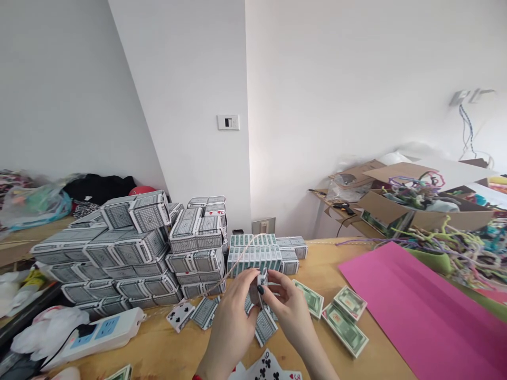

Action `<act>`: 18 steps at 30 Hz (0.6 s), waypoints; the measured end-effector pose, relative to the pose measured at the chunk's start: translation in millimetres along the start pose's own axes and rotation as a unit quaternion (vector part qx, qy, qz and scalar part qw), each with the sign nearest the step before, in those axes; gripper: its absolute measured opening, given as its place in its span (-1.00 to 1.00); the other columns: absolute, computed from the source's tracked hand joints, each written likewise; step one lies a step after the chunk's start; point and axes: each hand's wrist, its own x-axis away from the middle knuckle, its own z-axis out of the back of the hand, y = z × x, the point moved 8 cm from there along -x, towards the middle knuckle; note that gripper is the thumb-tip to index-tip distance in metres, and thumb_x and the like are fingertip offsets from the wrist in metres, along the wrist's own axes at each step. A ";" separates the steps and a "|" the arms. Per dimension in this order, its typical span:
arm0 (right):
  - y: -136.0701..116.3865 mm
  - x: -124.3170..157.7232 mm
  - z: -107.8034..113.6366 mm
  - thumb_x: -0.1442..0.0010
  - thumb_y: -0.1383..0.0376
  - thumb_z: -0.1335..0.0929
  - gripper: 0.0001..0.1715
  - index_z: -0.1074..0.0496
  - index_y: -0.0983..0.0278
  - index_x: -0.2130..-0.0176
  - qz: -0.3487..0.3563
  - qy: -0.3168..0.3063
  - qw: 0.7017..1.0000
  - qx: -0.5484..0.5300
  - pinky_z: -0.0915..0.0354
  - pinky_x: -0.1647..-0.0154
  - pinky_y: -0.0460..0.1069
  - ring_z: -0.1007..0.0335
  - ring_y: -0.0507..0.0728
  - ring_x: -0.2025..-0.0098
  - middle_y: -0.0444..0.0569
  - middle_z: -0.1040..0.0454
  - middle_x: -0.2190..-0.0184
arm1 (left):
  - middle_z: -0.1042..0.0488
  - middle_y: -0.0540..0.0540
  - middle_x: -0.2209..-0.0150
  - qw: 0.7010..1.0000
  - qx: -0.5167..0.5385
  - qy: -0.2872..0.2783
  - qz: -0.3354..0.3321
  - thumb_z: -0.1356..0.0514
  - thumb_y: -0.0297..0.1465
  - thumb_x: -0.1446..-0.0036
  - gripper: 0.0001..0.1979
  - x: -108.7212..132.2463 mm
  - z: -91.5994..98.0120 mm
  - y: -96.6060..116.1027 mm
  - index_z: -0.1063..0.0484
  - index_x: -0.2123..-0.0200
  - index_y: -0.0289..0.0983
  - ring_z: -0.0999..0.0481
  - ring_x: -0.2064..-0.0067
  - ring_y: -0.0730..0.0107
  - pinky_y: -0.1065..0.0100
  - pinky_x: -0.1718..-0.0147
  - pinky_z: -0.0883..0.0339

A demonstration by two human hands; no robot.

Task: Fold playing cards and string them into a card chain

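My left hand (233, 311) and my right hand (287, 309) meet over the wooden table (317, 258), fingers pinched together on a small pack of playing cards (259, 285). A thin string (237, 258) runs up from the hands toward the stacked green card boxes (253, 253). Loose cards (206, 312) lie face down under and left of the hands, and one face-up card (180, 315) lies beside them. More face-up cards (265, 368) sit at the near edge.
A big pile of grey card boxes (127, 253) fills the left. Bundles of play money (344, 319) lie right of my hands. A pink sheet (420, 306), cardboard boxes with coloured cords (420, 203), and a white power strip (99, 332) are also here.
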 end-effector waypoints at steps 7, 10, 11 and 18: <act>3.2 -1.6 -0.3 0.08 0.14 -0.39 -0.48 -0.35 0.31 0.13 0.006 -0.012 0.999 0.045 -0.37 0.34 0.04 -0.41 0.20 0.30 0.09 -0.44 0.24 | -0.28 -0.05 -0.05 1.000 -0.002 0.016 0.008 0.00 -0.64 0.09 -0.42 0.0 -0.5 -1.7 -0.17 -0.03 -0.09 -0.25 -0.09 0.23 0.12 0.01 -0.24; 3.7 -2.0 3.8 0.09 0.14 -0.40 -0.47 -0.34 0.32 0.12 0.003 0.011 0.998 0.062 -0.36 0.36 0.03 -0.41 0.19 0.32 0.08 -0.44 0.26 | -0.28 -0.06 -0.06 1.000 -0.001 0.017 0.006 0.00 -0.64 0.08 -0.42 -0.3 -1.5 -1.3 -0.16 -0.03 -0.10 -0.25 -0.09 0.22 0.11 0.01 -0.25; 3.6 -1.9 5.3 0.10 0.14 -0.40 -0.47 -0.35 0.31 0.13 0.002 0.020 0.998 0.064 -0.36 0.37 0.02 -0.41 0.19 0.34 0.08 -0.44 0.27 | -0.28 -0.06 -0.06 1.000 -0.001 0.019 0.005 0.00 -0.63 0.08 -0.42 -0.3 -1.4 -1.2 -0.16 -0.03 -0.10 -0.25 -0.09 0.21 0.11 0.01 -0.25; -4.3 2.3 1.6 0.12 0.12 -0.41 -0.50 -0.38 0.29 0.17 0.010 0.016 0.999 0.044 -0.35 0.40 0.00 -0.39 0.18 0.34 0.05 -0.43 0.27 | -0.28 -0.05 -0.06 1.000 0.006 0.015 -0.008 0.00 -0.65 0.10 -0.39 -0.3 -3.4 -0.5 -0.16 -0.04 -0.09 -0.24 -0.09 0.23 0.11 -0.01 -0.23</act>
